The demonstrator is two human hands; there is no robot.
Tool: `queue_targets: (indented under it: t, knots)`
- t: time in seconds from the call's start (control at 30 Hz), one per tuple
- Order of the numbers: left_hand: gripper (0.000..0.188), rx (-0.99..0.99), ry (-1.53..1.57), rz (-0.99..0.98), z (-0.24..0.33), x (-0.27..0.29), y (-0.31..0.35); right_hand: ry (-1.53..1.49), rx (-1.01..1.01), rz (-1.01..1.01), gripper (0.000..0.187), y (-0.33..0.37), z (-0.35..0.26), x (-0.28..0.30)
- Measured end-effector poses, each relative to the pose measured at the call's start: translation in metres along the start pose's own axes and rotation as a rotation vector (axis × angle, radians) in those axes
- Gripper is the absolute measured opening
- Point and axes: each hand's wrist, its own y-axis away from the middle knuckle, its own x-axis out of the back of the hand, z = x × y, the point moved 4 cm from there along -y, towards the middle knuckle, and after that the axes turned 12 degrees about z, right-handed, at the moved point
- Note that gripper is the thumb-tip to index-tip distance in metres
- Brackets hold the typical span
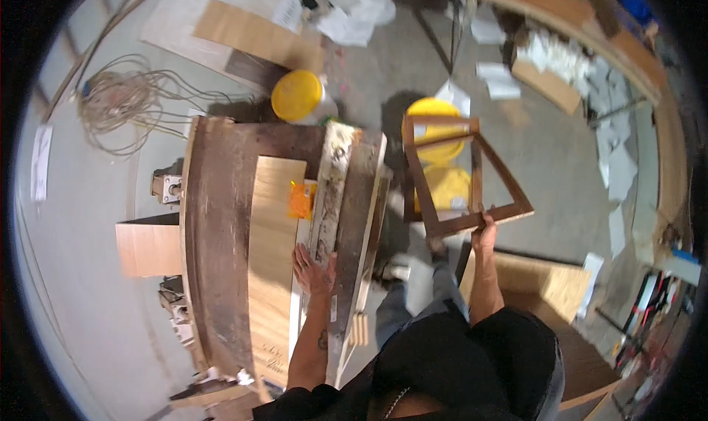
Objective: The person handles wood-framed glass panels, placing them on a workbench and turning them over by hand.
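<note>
My right hand [484,235] grips the lower bar of a brown wooden frame [459,223]. The frame is held up tilted over the floor, to the right of the workbench [217,200]. My left hand [313,270] lies flat on the bench with its fingers stretched out, by the right edge of a long pale board [276,251] and a narrow white strip. Farther along that strip sits a small orange item [301,200], its kind unclear.
Yellow-lidded buckets [296,95] stand beyond the bench, and two more yellow lids [446,189] show behind the frame. A wooden box [549,281] is at my right. Coiled cable [118,104] lies at far left. Papers [499,80] are scattered on the floor.
</note>
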Motion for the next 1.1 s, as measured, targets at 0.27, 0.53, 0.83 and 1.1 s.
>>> queue_targets:
  t: [0.27, 0.53, 0.83, 1.1]
  knots:
    - [0.092, -0.010, 0.264, -0.074, -0.010, -0.011, 0.010, 0.480, 0.413, 0.003, 0.007, 0.090, -0.145, -0.100]
    - [0.068, 0.079, 1.038, 0.154, -0.059, -0.050, 0.007, 0.824, 0.849, -0.353, 0.030, 0.491, -0.290, -0.161]
    - [0.072, 0.408, 1.852, -0.723, -0.115, 0.175, -0.025, 0.878, 0.871, -0.816, 0.064, 0.637, -0.237, -0.206]
    - [0.052, 1.211, 1.297, 0.288, -0.344, 0.169, 0.108, 1.162, 0.055, -1.071, 0.042, 0.534, -0.002, -0.312]
